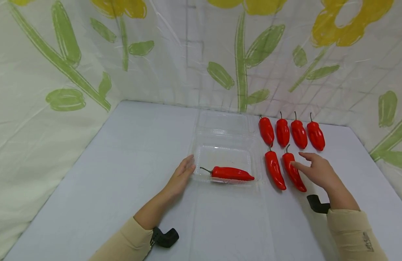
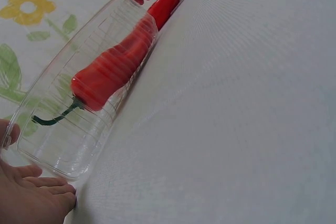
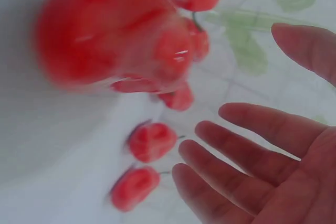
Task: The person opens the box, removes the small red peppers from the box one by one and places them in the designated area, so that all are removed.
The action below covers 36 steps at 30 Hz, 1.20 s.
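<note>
A clear plastic container [image 1: 225, 148] lies with its lid folded back, and one red pepper [image 1: 231, 173] with a green stem lies along its near side. My left hand [image 1: 179, 177] rests against the container's left edge, fingers fairly straight and low along the outer wall, thumb at the rim [image 2: 39, 80]. To the right, my right hand [image 1: 318, 170] is spread beside a red pepper [image 1: 293, 170], its thumb over it in the head view; contact cannot be told. In the right wrist view, the fingers [image 3: 247, 150] hold nothing, and a blurred pepper [image 3: 105, 30] looms close.
Another pepper [image 1: 275, 169] lies between that one and the container. Behind them stretches a row of several more peppers [image 1: 299, 134]. The container's lid [image 1: 224, 121] reaches toward the flower-patterned curtain [image 1: 175, 72] at the back of the white table [image 1: 122, 163].
</note>
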Available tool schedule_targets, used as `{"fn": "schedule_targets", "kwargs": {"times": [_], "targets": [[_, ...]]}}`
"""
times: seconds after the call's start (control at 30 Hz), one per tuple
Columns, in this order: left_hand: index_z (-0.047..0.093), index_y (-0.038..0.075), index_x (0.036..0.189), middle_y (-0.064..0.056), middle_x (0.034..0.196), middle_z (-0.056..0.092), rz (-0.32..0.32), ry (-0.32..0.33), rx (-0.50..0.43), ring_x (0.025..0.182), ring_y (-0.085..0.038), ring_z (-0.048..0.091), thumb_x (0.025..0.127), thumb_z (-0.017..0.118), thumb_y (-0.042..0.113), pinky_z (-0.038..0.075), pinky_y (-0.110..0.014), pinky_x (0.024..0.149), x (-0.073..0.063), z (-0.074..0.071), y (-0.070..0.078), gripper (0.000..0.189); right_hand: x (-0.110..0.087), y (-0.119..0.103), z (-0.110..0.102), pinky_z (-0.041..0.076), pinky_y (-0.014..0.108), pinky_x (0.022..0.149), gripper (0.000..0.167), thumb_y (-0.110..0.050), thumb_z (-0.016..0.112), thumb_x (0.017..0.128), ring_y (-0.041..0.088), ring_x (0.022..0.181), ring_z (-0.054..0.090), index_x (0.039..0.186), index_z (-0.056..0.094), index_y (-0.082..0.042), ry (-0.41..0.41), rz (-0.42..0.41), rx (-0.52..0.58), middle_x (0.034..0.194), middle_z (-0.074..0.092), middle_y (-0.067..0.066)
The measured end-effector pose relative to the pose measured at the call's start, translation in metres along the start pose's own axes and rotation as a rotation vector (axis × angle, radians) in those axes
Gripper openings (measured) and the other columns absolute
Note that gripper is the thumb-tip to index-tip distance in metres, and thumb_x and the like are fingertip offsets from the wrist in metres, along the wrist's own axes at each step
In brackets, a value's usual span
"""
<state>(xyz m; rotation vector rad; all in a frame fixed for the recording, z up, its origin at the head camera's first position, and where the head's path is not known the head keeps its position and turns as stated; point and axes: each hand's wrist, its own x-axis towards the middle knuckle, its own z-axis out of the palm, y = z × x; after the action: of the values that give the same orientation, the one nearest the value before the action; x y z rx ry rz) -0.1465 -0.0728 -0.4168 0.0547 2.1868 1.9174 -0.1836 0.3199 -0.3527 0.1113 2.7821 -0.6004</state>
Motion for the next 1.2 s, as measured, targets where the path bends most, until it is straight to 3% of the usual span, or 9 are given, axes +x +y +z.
{"fn": "schedule_targets", "kwargs": {"times": [0.43, 0.83, 1.2], "targets": [[0.021, 0.001, 0.146, -0.021, 0.153, 0.021, 0.013, 0.002, -0.008, 0.143, -0.034, 0.016, 0.100, 0.037, 0.018, 0.015, -0.049, 0.116, -0.001, -0.001, -0.001, 0.051, 0.003, -0.032, -0.004, 0.054, 0.053, 0.076, 0.076, -0.042, 0.064, 0.084, 0.051, 0.116, 0.043, 0.139, 0.037, 0.002, -0.007, -0.154, -0.043, 0.132, 0.044, 0.034], [0.022, 0.001, 0.146, -0.021, 0.153, 0.021, 0.013, -0.002, -0.022, 0.143, -0.034, 0.017, 0.100, 0.037, 0.019, 0.015, -0.050, 0.116, -0.002, -0.001, -0.001, 0.052, 0.006, -0.047, -0.007, 0.055, 0.048, 0.077, 0.069, -0.041, 0.066, 0.083, 0.045, 0.115, 0.047, 0.137, 0.044, -0.004, -0.004, -0.289, 0.048, 0.130, 0.052, 0.026], [0.022, 0.003, 0.146, -0.019, 0.153, 0.021, 0.005, -0.003, -0.023, 0.143, -0.033, 0.016, 0.100, 0.038, 0.020, 0.015, -0.049, 0.116, 0.000, 0.000, -0.001, 0.052, 0.009, -0.074, -0.003, 0.055, 0.047, 0.080, 0.063, -0.035, 0.070, 0.081, 0.045, 0.121, 0.045, 0.134, 0.049, -0.009, -0.066, -0.392, 0.109, 0.132, 0.052, 0.021]]}}
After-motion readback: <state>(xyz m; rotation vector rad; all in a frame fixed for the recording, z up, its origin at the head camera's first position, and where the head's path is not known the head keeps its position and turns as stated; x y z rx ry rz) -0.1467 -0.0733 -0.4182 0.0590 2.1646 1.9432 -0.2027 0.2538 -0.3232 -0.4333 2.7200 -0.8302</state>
